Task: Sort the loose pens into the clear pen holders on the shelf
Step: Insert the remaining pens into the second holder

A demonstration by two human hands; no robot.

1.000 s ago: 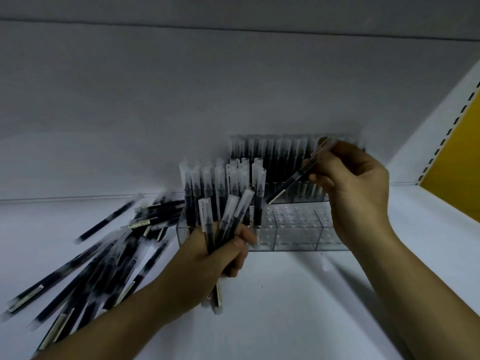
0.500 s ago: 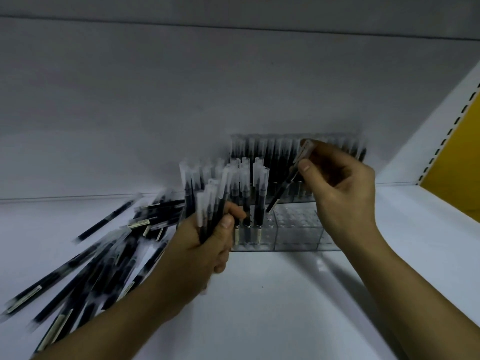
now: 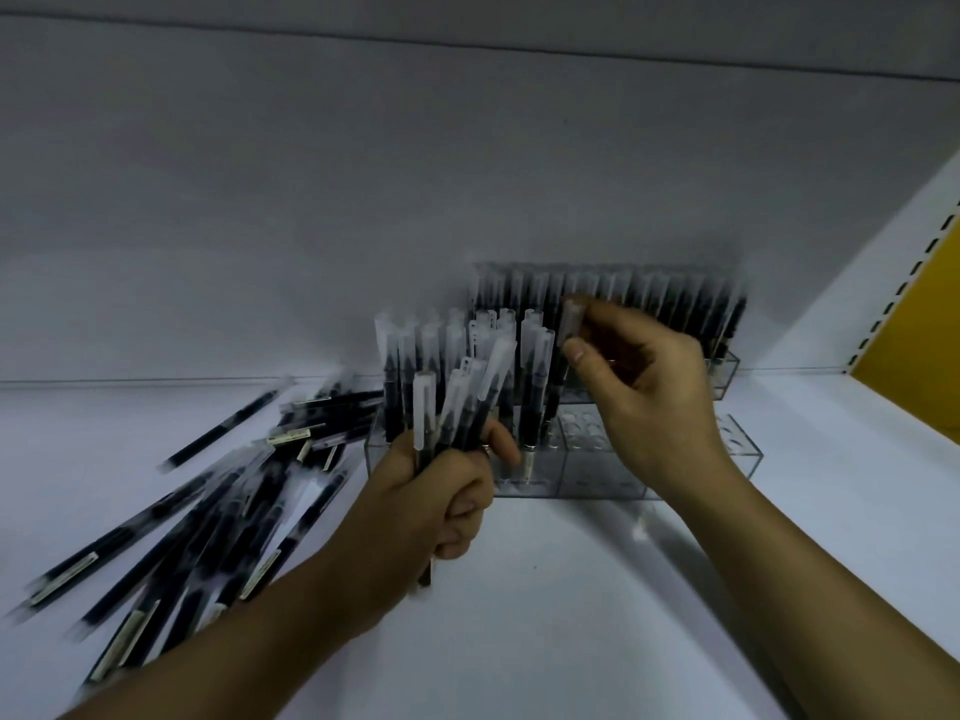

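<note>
My left hand (image 3: 439, 498) grips a bundle of black pens (image 3: 460, 402) with frosted caps, held upright just in front of the near clear pen holder (image 3: 602, 467). My right hand (image 3: 641, 387) pinches one pen (image 3: 563, 350) by its cap, nearly upright, with its tip down among the pens standing in the holder's left part. The holder's right cells show empty holes. A second clear holder (image 3: 724, 368) behind it is packed with a row of pens. A heap of loose pens (image 3: 208, 506) lies on the white shelf at the left.
The white shelf surface (image 3: 571, 615) runs under both arms. A grey back wall (image 3: 467, 174) stands close behind the holders. At the right, a slotted white upright (image 3: 904, 298) and a yellow panel (image 3: 919, 356) bound the shelf.
My right hand has swung its pen from slanted to nearly upright and moved it left and down into the near holder. My left hand has lifted the bundle closer to the holder.
</note>
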